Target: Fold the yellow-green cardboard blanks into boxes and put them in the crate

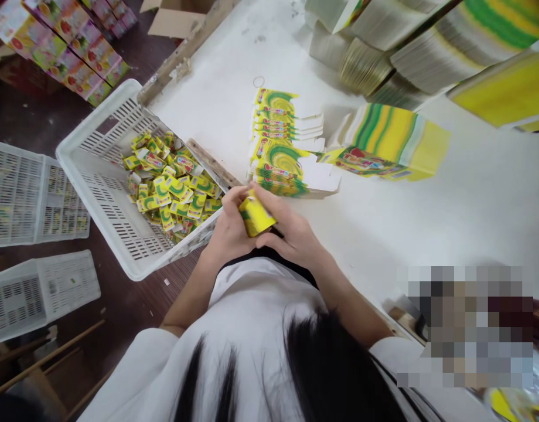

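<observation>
Between my two hands, close to my body at the table's edge, is a small yellow-and-green carton (255, 215), slightly blurred. My left hand (232, 225) grips it from the left, fingers curled round it. My right hand (291, 225) holds the other side, thumb below and fingers along the top. Just beyond my hands lies a fanned stack of flat yellow-and-green cartons (278, 161) with white flaps. To my left, a white plastic basket (140, 269) contains many small folded cartons (177, 187) in a loose heap.
A block of stacked flat cartons (384, 140) stands right of the fanned stack on the white table (375, 228), with larger stacks (427, 53) behind. A rubber band (258, 82) lies farther back. More white baskets (36, 196) and pink boxes (71, 47) are at left.
</observation>
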`<state>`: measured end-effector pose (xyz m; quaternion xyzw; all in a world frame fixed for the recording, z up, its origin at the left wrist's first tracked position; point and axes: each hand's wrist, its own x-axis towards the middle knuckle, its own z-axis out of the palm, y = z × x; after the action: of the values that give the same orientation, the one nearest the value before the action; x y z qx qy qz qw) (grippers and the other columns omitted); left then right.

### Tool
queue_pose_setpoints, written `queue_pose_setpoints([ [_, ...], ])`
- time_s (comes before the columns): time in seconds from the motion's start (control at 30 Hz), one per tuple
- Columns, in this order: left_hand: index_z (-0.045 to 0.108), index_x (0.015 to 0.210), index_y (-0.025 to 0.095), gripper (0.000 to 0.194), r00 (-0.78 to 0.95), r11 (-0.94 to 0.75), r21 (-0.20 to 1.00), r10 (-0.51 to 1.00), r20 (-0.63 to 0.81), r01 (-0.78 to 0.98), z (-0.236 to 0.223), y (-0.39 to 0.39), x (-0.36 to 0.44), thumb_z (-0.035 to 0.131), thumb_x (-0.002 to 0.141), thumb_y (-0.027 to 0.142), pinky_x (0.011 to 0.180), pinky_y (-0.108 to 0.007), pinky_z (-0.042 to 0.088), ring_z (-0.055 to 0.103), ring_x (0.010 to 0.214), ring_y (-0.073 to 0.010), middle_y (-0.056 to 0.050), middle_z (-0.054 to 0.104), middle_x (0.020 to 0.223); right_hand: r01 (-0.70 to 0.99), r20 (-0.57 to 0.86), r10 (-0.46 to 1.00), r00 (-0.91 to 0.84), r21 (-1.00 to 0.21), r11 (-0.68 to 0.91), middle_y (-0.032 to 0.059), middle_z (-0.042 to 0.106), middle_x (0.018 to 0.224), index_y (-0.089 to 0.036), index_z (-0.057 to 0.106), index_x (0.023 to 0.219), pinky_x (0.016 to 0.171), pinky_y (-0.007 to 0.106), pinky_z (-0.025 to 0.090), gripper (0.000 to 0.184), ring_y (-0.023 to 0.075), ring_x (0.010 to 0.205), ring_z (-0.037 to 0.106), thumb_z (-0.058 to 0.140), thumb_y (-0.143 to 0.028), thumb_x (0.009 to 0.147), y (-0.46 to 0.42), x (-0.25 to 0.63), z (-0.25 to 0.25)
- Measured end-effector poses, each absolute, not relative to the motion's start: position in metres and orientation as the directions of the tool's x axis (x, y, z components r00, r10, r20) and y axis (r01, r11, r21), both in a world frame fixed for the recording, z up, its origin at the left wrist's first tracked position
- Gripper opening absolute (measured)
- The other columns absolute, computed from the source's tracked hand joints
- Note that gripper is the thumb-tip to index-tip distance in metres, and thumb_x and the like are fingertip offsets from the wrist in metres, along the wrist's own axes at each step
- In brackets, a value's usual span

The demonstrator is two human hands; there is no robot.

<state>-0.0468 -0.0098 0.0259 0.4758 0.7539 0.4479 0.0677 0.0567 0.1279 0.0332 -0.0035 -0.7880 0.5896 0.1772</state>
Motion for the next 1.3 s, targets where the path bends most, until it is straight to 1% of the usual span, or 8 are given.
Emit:
queue_pose_setpoints([
  [0.1, 0.03, 0.131, 0.025, 0.077, -0.584, 0.17, 0.751, 0.742, 0.329, 0.639, 0.024, -0.011, -0.048, 0.078, 0.071, 0.03, 0.084, -0.034, 0.054, 0.06, 0.101, -0.0191, -0.008, 0.047, 0.121, -0.196, 0.3, 0.171, -0.939, -0.87, 0.452, 0.0077, 0.046, 0.156, -0.029, 0.065, 0.13, 0.116, 0.044, 0.043, 0.034, 0.0237, 0.143, 0.046, 0.048, -0.032, 0.102, 0.129, 0.059, 0.036],
  [0.33, 0.047, 0.121, 0.022, 0.062, -0.53, 0.193, 0.751, 0.814, 0.236, 0.632, 0.032, -0.015, -0.048, 0.081, 0.07, 0.031, 0.086, -0.035, 0.054, 0.062, 0.1, -0.0205, -0.006, 0.058, 0.112, -0.192, 0.229, 0.032, -0.973, -0.877, 0.441, 0.0106, 0.043, 0.158, -0.024, 0.073, 0.11, 0.114, 0.046, 0.044, 0.021, 0.0271, 0.143, 0.047, 0.063, -0.021, 0.092, 0.15, 0.066, 0.037],
  [0.43, 0.047, 0.124, 0.021, 0.062, -0.504, 0.177, 0.756, 0.834, 0.225, 0.63, 0.033, -0.014, -0.047, 0.08, 0.072, 0.032, 0.087, -0.034, 0.054, 0.064, 0.101, -0.0209, -0.008, 0.061, 0.114, -0.195, 0.197, -0.039, -0.98, -0.882, 0.428, 0.0145, 0.044, 0.157, -0.022, 0.073, 0.112, 0.115, 0.047, 0.043, 0.023, 0.0288, 0.144, 0.044, 0.068, -0.025, 0.09, 0.153, 0.068, 0.037],
  [0.6, 0.046, 0.126, 0.022, 0.059, -0.491, 0.15, 0.709, 0.816, 0.304, 0.689, 0.035, -0.011, -0.048, 0.073, 0.075, 0.025, 0.091, -0.037, 0.054, 0.064, 0.108, -0.0231, -0.009, 0.062, 0.117, -0.096, 0.225, 0.194, -0.955, -0.851, 0.516, 0.0153, 0.032, 0.163, -0.021, 0.067, 0.126, 0.116, 0.054, 0.039, 0.038, 0.0345, 0.149, 0.036, 0.067, -0.031, 0.09, 0.131, 0.062, 0.033],
  [0.7, 0.044, 0.13, 0.022, 0.061, -0.493, 0.138, 0.72, 0.813, 0.31, 0.68, 0.035, -0.012, -0.049, 0.073, 0.076, 0.027, 0.092, -0.036, 0.054, 0.064, 0.108, -0.0225, -0.009, 0.062, 0.119, -0.122, 0.23, 0.164, -0.959, -0.861, 0.494, 0.0188, 0.031, 0.163, -0.019, 0.061, 0.134, 0.117, 0.054, 0.039, 0.048, 0.0346, 0.15, 0.034, 0.067, -0.037, 0.09, 0.125, 0.061, 0.03],
  [0.9, 0.041, 0.135, 0.023, 0.072, -0.507, 0.191, 0.769, 0.84, 0.194, 0.61, 0.034, -0.015, -0.045, 0.076, 0.073, 0.027, 0.09, -0.034, 0.056, 0.066, 0.108, -0.0213, -0.008, 0.062, 0.122, -0.195, 0.258, 0.083, -0.963, -0.873, 0.446, 0.0146, 0.052, 0.15, -0.022, 0.07, 0.109, 0.111, 0.05, 0.046, 0.022, 0.0299, 0.139, 0.05, 0.063, -0.034, 0.092, 0.144, 0.066, 0.03],
  [1.0, 0.04, 0.136, 0.024, 0.075, -0.496, 0.183, 0.793, 0.852, 0.167, 0.581, 0.033, -0.014, -0.044, 0.078, 0.072, 0.029, 0.089, -0.032, 0.057, 0.067, 0.106, -0.0208, -0.007, 0.064, 0.118, -0.236, 0.273, 0.032, -0.961, -0.879, 0.413, 0.0135, 0.056, 0.144, -0.022, 0.071, 0.103, 0.108, 0.047, 0.048, 0.021, 0.029, 0.132, 0.056, 0.065, -0.038, 0.091, 0.15, 0.067, 0.032],
  [1.3, 0.044, 0.133, 0.022, 0.067, -0.492, 0.193, 0.712, 0.837, 0.24, 0.675, 0.033, -0.014, -0.053, 0.075, 0.073, 0.022, 0.099, -0.036, 0.054, 0.064, 0.115, -0.023, -0.011, 0.062, 0.127, -0.181, 0.264, 0.205, -0.942, -0.918, 0.352, 0.0163, 0.054, 0.142, -0.024, 0.058, 0.133, 0.113, 0.052, 0.041, 0.047, 0.0298, 0.137, 0.05, 0.069, -0.037, 0.089, 0.128, 0.056, 0.015],
])
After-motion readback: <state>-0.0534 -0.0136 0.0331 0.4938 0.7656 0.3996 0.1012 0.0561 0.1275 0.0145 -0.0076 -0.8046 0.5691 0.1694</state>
